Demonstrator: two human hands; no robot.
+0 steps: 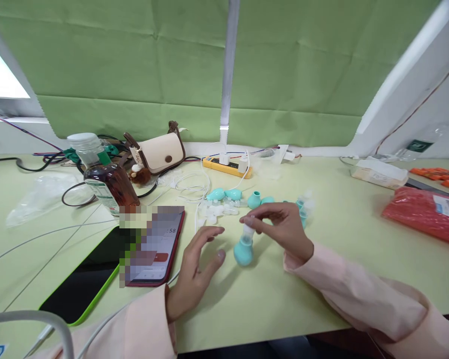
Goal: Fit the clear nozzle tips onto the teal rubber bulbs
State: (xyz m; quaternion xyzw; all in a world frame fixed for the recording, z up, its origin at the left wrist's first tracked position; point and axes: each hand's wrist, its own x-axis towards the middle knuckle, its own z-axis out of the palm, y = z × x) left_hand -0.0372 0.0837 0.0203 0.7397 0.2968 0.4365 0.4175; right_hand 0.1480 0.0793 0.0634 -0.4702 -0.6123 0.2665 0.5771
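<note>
A small teal squeeze bulb with a translucent neck (243, 252), resembling a nasal aspirator, hangs or stands upright over the near table. At its top, the thumb and fingertips of my right hand (280, 224) pinch the pale tip. My left hand (194, 271) is just to the left, thumb and fingers apart, touching nothing. Beyond the hands lie several loose teal bulbs (254, 200) and a cluster of translucent plastic pieces (217, 210). More teal parts (302, 213) are partly hidden behind my right hand.
Two phones, one in a green case (90, 276) and one in a red case (159, 249), lie left. Behind them stand a bottle of dark liquid (112, 187) and a cream handbag (160, 153). A yellow power strip (228, 168) sits behind; a red package (422, 212) lies right.
</note>
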